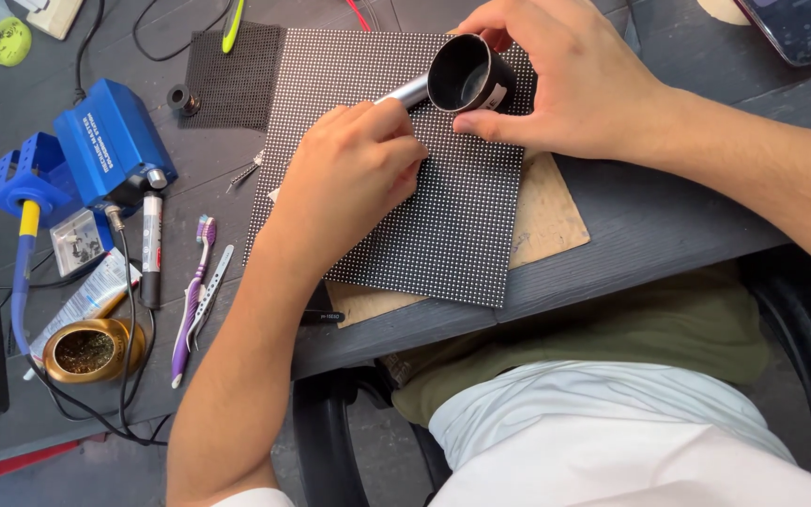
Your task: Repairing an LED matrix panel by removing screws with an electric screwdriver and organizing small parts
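The right hand [565,80] pinches a small black magnifier [466,75] over the stiff, fragile-looking dotted panel [443,225] flat on the desk [650,225], while the left hand [354,174] closes round a smooth, likely slippery metal tool [405,92]

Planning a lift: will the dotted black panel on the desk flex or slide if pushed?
The dotted panel lies flat and square-edged, so probably stiff. It rests on a cardboard sheet, so it may slide. The left hand presses it, which likely steadies it.
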